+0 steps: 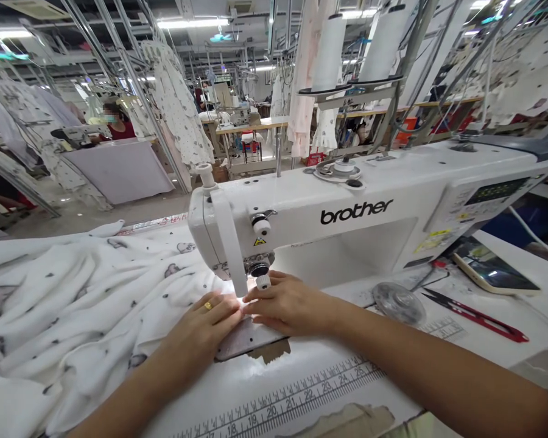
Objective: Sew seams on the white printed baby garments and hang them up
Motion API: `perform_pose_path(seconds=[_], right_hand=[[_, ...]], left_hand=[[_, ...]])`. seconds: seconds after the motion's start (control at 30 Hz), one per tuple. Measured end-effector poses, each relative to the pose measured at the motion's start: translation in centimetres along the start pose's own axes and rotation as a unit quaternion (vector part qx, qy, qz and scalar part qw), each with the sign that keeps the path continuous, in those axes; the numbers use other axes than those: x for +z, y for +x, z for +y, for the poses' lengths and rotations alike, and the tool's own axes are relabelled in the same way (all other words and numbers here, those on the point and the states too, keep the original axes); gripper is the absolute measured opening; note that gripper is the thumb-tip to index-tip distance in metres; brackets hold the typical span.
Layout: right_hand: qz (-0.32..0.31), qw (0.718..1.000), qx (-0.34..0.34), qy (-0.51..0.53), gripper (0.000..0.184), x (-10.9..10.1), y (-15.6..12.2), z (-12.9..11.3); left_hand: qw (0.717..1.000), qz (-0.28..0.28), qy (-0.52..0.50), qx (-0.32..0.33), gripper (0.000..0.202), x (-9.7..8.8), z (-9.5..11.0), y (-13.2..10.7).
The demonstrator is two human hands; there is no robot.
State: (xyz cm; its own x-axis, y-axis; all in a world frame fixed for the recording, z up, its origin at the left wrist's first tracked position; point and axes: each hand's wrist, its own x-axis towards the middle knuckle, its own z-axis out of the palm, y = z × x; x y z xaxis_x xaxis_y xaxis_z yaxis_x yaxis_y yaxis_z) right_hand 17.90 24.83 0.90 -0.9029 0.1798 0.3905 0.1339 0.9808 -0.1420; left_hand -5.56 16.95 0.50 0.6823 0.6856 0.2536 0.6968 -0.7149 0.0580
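Observation:
A white Brother sewing machine [301,207] stands in front of me, its needle area lit by a bright lamp. White patterned fabric [100,304] lies bunched to the left and reaches toward the needle. On its edge rests my left hand [205,325], fingers laid flat, a gold ring on one of them. My right hand [292,304] comes in from the right beside the presser foot, its fingers stretched toward the left fingertips. The machine head partly covers those right fingertips, and the cloth under them is hard to make out.
Red-handled thread snips [479,315], a phone [495,266] and a clear round container [398,303] lie to the right. A printed ruler [278,410] runs along the front. Thread cones [329,55] stand above. A person [119,121] sits beyond hanging garments.

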Motion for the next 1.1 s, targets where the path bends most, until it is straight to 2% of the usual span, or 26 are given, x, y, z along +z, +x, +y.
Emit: perform_pose_path(seconds=[0.17,0.5,0.7,0.9,1.1], right_hand=[[-0.035,0.999,-0.008,0.021,0.016,0.0,0.0,-0.1],[-0.045,0.999,-0.010,-0.015,0.024,0.0,0.4,-0.6],[-0.049,0.998,0.026,-0.040,0.022,-0.2,0.6,-0.9],[-0.051,0.992,0.093,-0.064,0.016,-0.1,0.8,-1.0],[-0.051,0.987,0.123,-0.093,0.022,0.2,0.7,-1.1]], left_hand=[[0.999,0.044,0.019,0.021,0.033,-0.2,-0.1,-0.1],[0.998,0.028,0.046,0.032,0.042,0.1,-0.3,-0.5],[0.999,0.022,0.047,0.010,0.042,0.2,-0.5,-0.5],[0.999,0.027,0.035,-0.025,0.043,1.2,-1.9,-0.3],[0.998,0.010,0.043,-0.040,0.043,1.7,-2.5,0.0]])
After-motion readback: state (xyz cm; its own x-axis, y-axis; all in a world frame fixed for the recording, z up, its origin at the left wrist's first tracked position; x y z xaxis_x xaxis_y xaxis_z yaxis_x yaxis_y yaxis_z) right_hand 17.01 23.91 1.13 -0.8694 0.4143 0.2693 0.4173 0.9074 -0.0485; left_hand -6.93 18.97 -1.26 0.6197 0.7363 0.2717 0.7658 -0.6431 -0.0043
